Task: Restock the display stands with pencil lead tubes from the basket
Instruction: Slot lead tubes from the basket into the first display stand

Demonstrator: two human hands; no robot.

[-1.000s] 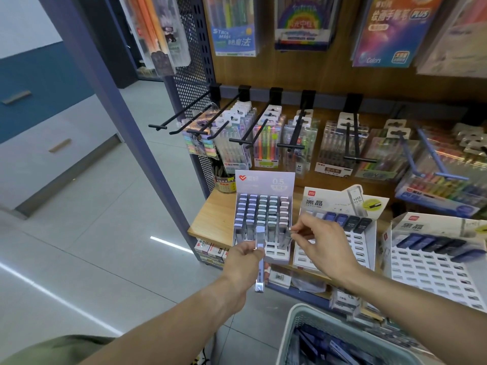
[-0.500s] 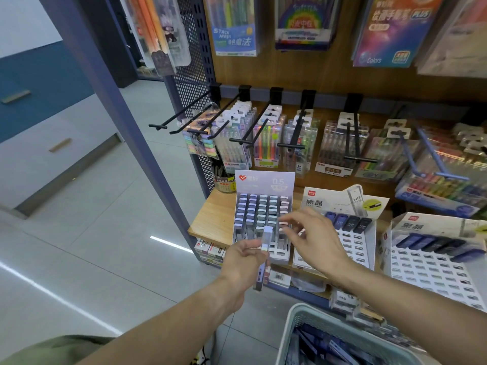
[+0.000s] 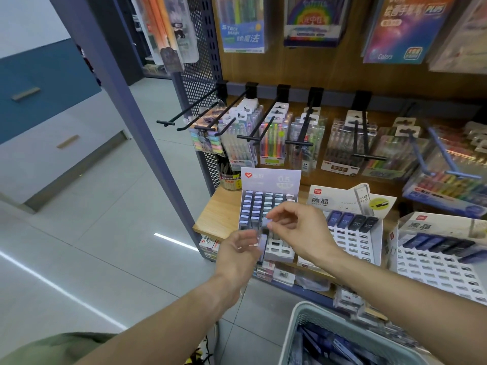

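Left stand: upper rows full, front rows by shelf edge empty. Left hand grips a tube; right hand pinches its top. Other stands mostly empty; basket holds plenty. Approx. early stage.

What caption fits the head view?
Both hands, left and right, hold a lead tube before the lilac stand.

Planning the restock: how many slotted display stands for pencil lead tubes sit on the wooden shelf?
3. The lilac-headed stand sits left, behind the hands and nearly full. The white middle stand and the white right stand each hold one top row. More may lie beyond the right edge.
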